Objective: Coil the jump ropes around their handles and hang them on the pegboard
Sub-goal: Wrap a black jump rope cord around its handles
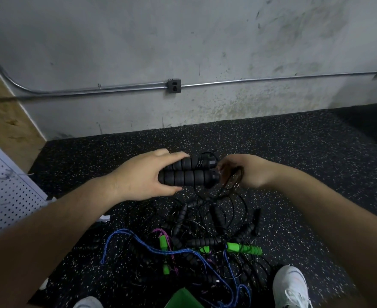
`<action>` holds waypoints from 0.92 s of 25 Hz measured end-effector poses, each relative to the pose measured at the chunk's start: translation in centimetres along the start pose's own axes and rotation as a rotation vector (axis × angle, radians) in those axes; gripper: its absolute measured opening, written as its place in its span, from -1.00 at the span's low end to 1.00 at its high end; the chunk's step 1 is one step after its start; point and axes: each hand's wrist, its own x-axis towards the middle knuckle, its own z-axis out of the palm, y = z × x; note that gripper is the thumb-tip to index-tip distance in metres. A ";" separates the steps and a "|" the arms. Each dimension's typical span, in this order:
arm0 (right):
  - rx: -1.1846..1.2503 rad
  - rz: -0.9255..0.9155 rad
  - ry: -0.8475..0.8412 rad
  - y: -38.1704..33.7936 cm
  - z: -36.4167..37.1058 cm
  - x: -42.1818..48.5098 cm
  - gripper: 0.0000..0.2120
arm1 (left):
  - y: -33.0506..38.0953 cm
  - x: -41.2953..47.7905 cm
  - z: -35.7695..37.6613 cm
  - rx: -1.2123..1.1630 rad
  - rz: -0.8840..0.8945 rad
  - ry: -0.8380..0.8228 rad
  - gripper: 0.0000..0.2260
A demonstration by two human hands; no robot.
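Note:
My left hand [143, 174] grips two black foam handles [189, 177] of one jump rope, held side by side above the floor. Just right of the handle ends, my right hand [247, 171] pinches the thin black cord [234, 181] of that rope, and the cord loops down from there. A tangled pile of jump ropes [205, 241] lies on the floor below my hands: black ones with foam handles, a blue braided rope [138, 241], a purple one and green handles [245, 248]. The white pegboard [3, 192] stands at the left edge.
The floor is black speckled rubber [294, 152], ending at a grey concrete wall with a metal conduit and an outlet box [174, 86]. White shoes [292, 287] show at the bottom, with a green object [183, 300] between them. A wooden panel [3, 112] rises behind the pegboard.

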 end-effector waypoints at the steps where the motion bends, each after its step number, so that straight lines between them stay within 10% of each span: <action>1: -0.101 0.039 -0.036 0.0 -0.4 -0.4 -0.43 | -0.2 -0.1 -0.1 0.024 0.000 0.002 -0.32; 12: -0.886 0.440 -0.054 -3.6 -3.1 -4.5 -0.80 | -0.5 -0.1 -0.8 0.267 -0.012 -0.018 -0.28; 14: -0.773 0.318 0.163 -3.8 -2.8 -4.6 -0.87 | -0.1 0.0 -0.7 0.277 0.005 -0.014 -0.28; 15: -0.639 0.213 0.187 -3.8 -2.5 -4.2 -0.61 | 0.1 0.1 -0.6 0.276 0.016 -0.013 -0.28; 18: -0.042 -0.012 -0.097 -4.1 0.1 -2.7 -0.22 | 0.5 0.2 -0.4 0.240 0.047 0.005 -0.28; 23: 0.433 -0.074 -0.179 -1.6 1.4 -0.4 -0.65 | -0.5 0.0 -0.6 0.126 0.060 0.054 -0.29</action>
